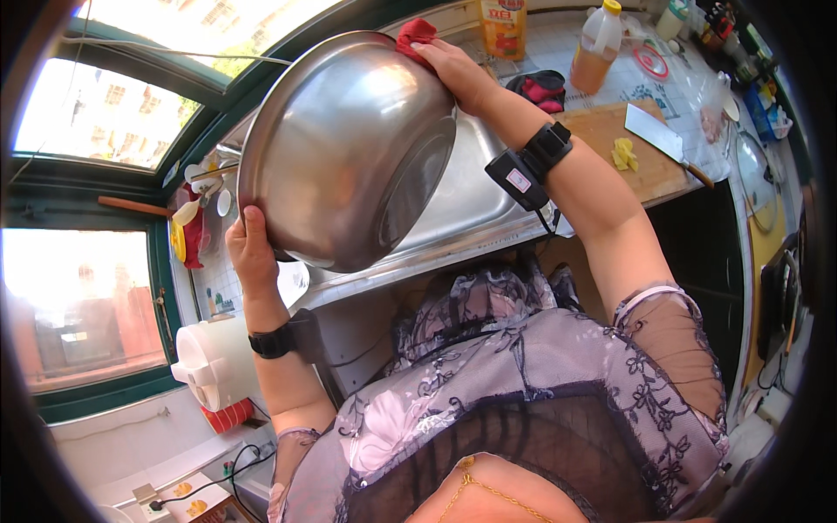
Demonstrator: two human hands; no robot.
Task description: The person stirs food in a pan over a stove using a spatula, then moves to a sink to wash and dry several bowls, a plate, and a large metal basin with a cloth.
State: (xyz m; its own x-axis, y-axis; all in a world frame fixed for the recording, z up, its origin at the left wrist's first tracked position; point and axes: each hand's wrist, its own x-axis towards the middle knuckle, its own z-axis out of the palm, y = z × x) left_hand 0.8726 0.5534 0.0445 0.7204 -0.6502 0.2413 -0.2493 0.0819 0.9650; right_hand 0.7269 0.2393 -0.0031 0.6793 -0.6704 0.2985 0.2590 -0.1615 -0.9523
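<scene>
A large stainless steel basin (340, 150) is tilted on its side above the metal sink (471, 176), its outer wall and round base facing me. My left hand (252, 252) grips the rim at the lower left, with the thumb on the outside. At the top, my right hand (458, 72) presses a bunched red cloth (416, 39) against the basin near its rim. The inside of the basin is turned away from view. Most of the left fingers are hidden behind the rim.
Right of the sink lies a wooden cutting board (582, 131) with yellow slices (624, 155) and a cleaver (654, 131). Behind stand a yellow-capped plastic bottle (594, 52) and an orange detergent bottle (503, 29). A dark green-framed window (118, 91) is close on the left.
</scene>
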